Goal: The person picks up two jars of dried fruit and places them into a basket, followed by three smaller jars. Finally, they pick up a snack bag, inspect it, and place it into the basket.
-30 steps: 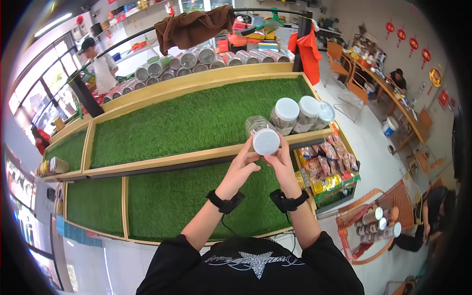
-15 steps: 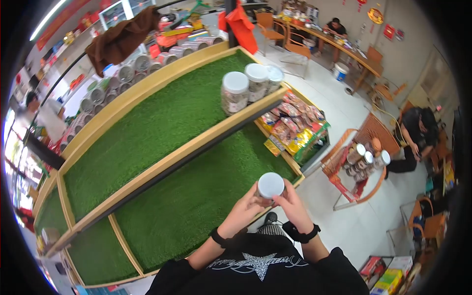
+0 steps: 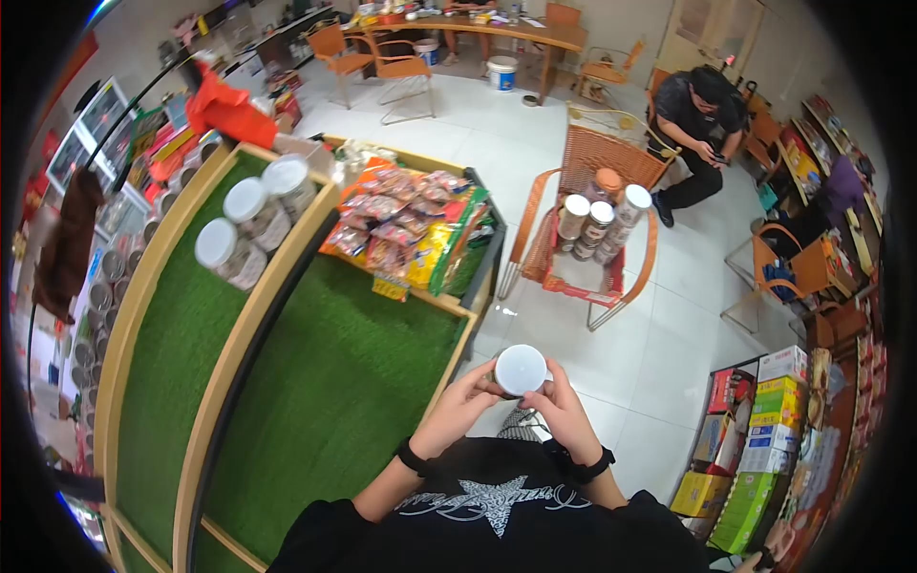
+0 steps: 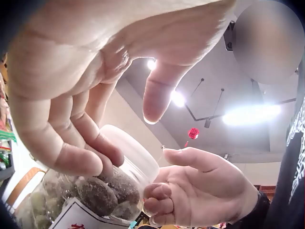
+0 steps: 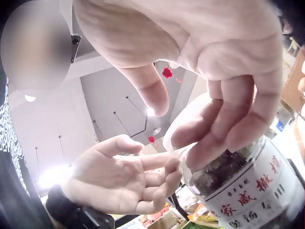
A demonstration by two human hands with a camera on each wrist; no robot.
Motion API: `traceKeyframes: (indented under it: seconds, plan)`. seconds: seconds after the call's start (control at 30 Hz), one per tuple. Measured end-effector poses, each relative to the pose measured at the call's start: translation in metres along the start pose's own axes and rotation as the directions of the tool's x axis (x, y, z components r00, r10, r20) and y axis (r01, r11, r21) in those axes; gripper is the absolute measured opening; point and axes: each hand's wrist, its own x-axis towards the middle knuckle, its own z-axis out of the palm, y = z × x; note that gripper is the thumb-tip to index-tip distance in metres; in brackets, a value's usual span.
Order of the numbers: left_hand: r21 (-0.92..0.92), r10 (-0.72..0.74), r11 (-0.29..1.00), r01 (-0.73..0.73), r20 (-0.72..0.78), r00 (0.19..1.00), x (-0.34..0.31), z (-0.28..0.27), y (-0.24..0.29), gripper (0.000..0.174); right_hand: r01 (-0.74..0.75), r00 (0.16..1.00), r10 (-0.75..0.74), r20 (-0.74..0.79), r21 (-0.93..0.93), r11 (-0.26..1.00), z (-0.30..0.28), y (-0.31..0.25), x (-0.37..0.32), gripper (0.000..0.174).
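Holding white-lidded jar [image 3: 522, 371] in your left hand [image 3: 461, 405] and right hand [image 3: 565, 411], fingers [image 4: 78, 160] curled round it; chair [image 3: 597, 148] beyond jar.

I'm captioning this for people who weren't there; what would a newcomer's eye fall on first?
Probably the white-lidded jar between the left hand and right hand, low in the middle of the head view. Next, the bright green turf at left, with three more jars at its far end, then the colourful snack packets just right of those jars.

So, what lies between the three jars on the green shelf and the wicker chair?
A wooden rim, packaged snacks, then white floor, in the head view.
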Motion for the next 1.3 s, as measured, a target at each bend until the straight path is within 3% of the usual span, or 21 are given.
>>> traceKeyframes:
  seconds: [0.23,0.37,0.47,0.6,0.8,1.0,1.13,1.3]
  plan:
    - [0.029,-0.031,0.999,0.028,0.118,0.993,0.106,0.07,0.014,0.043,0.021,0.998,-0.026,-0.065,-0.078,0.997,-0.119,-0.024,0.019,0.06]
    - [0.056,-0.057,0.997,0.048,0.169,0.984,0.142,0.105,0.028,0.036,0.09,0.987,-0.116,-0.111,-0.214,0.973,-0.163,-0.045,0.021,0.064]
    - [0.093,-0.096,0.993,0.079,0.197,0.976,0.164,0.125,0.033,0.033,0.09,0.979,-0.12,-0.167,-0.176,0.98,-0.184,-0.052,0.017,0.065]
    - [0.135,-0.174,0.981,0.141,0.278,0.945,0.191,0.143,0.037,0.03,0.089,0.964,-0.116,-0.241,-0.119,0.989,-0.204,-0.044,0.012,0.065]
    - [0.24,-0.261,0.954,0.179,0.377,0.889,0.222,0.164,0.027,0.03,-0.025,0.948,-0.002,-0.319,-0.081,0.996,-0.225,-0.034,0.007,0.066]
    - [0.195,-0.305,0.95,0.244,0.413,0.858,0.262,0.164,0.018,0.037,-0.074,0.931,0.045,-0.362,-0.067,0.995,-0.238,-0.035,0.027,0.066]
    - [0.143,-0.249,0.968,0.206,0.454,0.855,0.3,0.156,0.03,0.036,-0.014,0.91,-0.013,-0.414,-0.061,0.998,-0.241,-0.039,0.061,0.067]
    - [0.209,-0.201,0.972,0.11,0.485,0.851,0.358,0.13,0.056,0.032,-0.028,0.908,-0.029,-0.417,-0.13,0.991,-0.245,-0.06,0.123,0.067]
